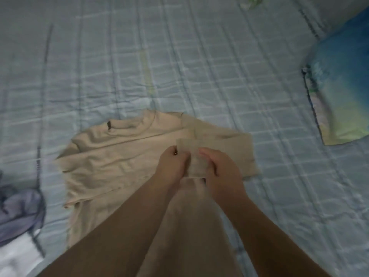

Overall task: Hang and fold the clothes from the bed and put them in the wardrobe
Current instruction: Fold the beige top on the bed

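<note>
Blue checked bedspread (pixel 199 66) under beige top (pixel 111 160); left hand (pixel 172 166), right hand (pixel 222 169) pinch its sleeve (pixel 196 165).

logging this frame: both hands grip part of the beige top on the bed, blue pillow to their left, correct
One slip: the head view shows the blue pillow to their right, not left. Left hand and right hand do grip part of the beige top on the bed.

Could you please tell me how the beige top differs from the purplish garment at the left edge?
The beige top is spread fairly flat; the purplish garment lies crumpled in a heap. The left hand and right hand grip a fold of the beige top; the purplish garment is untouched. Both lie on the checked bedspread.
</note>
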The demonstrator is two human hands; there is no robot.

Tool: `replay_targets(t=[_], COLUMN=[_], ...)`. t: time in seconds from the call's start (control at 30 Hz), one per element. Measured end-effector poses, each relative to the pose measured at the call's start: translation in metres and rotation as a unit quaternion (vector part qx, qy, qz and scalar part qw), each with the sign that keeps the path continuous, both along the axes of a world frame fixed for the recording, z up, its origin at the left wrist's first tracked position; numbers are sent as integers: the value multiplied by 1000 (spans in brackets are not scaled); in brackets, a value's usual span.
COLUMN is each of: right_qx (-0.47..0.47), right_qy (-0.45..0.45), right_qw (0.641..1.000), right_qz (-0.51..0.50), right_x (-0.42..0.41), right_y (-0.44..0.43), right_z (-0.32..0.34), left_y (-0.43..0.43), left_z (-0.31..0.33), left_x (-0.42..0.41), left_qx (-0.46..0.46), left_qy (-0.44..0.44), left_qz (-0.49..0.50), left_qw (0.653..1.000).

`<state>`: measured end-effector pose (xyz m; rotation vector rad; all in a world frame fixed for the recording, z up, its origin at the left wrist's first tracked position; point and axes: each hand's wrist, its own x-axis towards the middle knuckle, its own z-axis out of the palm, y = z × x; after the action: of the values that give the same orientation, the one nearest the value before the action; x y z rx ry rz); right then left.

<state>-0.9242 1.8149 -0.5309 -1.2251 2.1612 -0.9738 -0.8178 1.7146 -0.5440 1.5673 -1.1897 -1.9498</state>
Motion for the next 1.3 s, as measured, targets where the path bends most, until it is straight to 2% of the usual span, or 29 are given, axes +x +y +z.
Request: replay_targets(t=[0.1, 0.17, 0.4, 0.57, 0.67, 0.97, 1.13, 1.23, 1.3], right_qx=[33, 72, 121, 136, 154, 185, 169, 135, 122], right_qy=[190, 237, 262, 265, 274, 338, 313, 301, 306], right_qw=[977, 959, 939, 930, 917, 888, 900, 909, 904], right_qz=[95, 137, 184, 217, 244, 252, 253, 255, 271], right_x=[37, 64, 172, 238, 263, 280, 280, 273, 266], right_y=[-22, -39, -97, -126, -140, -144, -139, -115, -89], right_z=[-10, -19, -36, -46, -59, -92, -85, -74, -70], left_y=[-23, -38, -82, -106, -111, -103, -85, -59, -34], left_z=[8, 9, 7, -2, -11, -46, -44, -40, -41], left_x=[48, 81, 189, 261, 288, 317, 317, 321, 326], left_qx=[-35, -40, -67, -71, -62, -93, -128, -124, -138], left_qy=[-43, -54, -103, -199, -219, -285, -274, -242, -254], left_qz=[25, 42, 72, 73, 99, 77, 70, 76, 53], left_qw=[998, 997, 990, 975, 969, 951, 951, 959, 956])
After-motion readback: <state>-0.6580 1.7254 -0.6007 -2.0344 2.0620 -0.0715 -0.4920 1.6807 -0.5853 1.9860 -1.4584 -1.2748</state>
